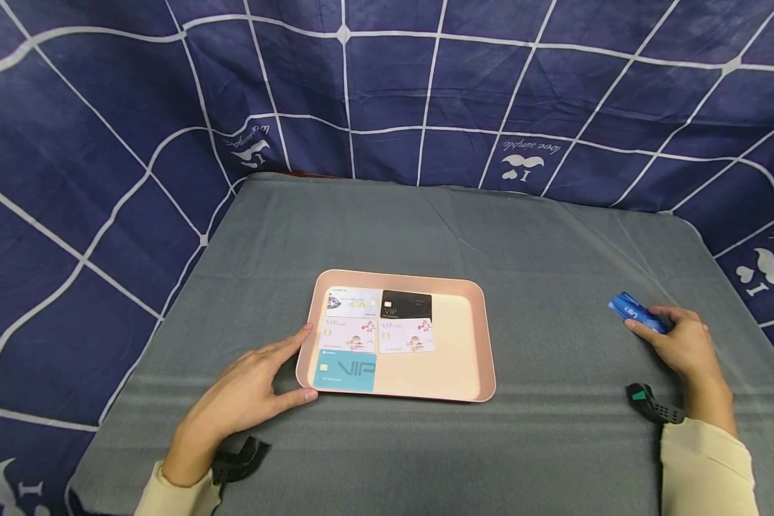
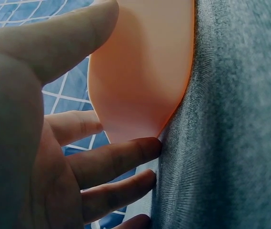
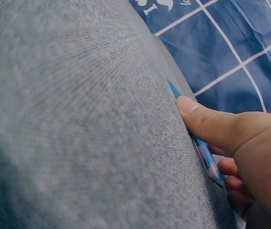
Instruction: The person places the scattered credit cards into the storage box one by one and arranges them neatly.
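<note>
A pink tray (image 1: pixel 426 398) lies on the grey cloth with several cards inside its left part. Those are a white VIP card (image 1: pixel 353 302), a black VIP card (image 1: pixel 406 305), two pale pink cards in the middle row and a teal VIP card (image 1: pixel 346 370). My left hand (image 1: pixel 251 390) touches the tray's left rim with straight, spread fingers; in the left wrist view the fingertips (image 2: pixel 147 147) meet the tray wall. Far to the right, my right hand (image 1: pixel 684 347) pinches a blue card (image 1: pixel 637 311) between thumb and fingers, close over the cloth.
Grey cloth (image 1: pixel 542 444) covers the table. A dark blue curtain (image 1: pixel 393 86) with white lines hangs along the back and both sides. Black straps (image 1: pixel 654 405) sit at both wrists.
</note>
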A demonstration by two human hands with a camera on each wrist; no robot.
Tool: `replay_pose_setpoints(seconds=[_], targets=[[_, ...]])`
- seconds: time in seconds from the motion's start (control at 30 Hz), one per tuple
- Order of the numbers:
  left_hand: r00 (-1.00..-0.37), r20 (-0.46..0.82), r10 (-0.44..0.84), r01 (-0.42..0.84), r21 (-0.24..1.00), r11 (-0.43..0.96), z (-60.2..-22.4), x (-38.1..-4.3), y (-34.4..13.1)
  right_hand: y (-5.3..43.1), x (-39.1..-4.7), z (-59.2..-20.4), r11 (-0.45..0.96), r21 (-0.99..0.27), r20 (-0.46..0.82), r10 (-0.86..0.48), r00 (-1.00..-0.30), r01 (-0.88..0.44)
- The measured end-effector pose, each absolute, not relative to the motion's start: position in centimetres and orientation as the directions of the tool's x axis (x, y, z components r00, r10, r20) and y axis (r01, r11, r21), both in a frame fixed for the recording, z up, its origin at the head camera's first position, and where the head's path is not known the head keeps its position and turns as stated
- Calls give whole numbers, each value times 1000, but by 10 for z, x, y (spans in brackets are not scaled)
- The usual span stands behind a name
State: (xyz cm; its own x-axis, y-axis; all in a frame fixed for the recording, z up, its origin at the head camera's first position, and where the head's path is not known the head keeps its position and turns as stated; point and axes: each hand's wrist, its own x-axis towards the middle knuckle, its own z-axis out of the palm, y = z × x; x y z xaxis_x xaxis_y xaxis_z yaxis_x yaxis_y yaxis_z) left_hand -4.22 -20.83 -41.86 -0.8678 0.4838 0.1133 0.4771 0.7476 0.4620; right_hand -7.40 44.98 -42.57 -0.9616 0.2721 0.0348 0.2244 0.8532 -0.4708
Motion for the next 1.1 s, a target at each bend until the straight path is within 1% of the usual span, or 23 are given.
replay_pose_setpoints(seconds=[0.27, 0.83, 1.1], targets=[[-868, 114, 484, 477, 464, 746, -419, -42, -208, 448, -73, -428, 848, -483, 86, 291, -953, 216], [-865, 111, 489, 479, 466, 743, -419, -43, -208, 448, -71, -423, 883, -426, 87, 258, -962, 199], [-865, 114, 489, 482, 465, 743, -419, -42, -208, 448, -72, -423, 886, -419, 88, 255, -963, 196]])
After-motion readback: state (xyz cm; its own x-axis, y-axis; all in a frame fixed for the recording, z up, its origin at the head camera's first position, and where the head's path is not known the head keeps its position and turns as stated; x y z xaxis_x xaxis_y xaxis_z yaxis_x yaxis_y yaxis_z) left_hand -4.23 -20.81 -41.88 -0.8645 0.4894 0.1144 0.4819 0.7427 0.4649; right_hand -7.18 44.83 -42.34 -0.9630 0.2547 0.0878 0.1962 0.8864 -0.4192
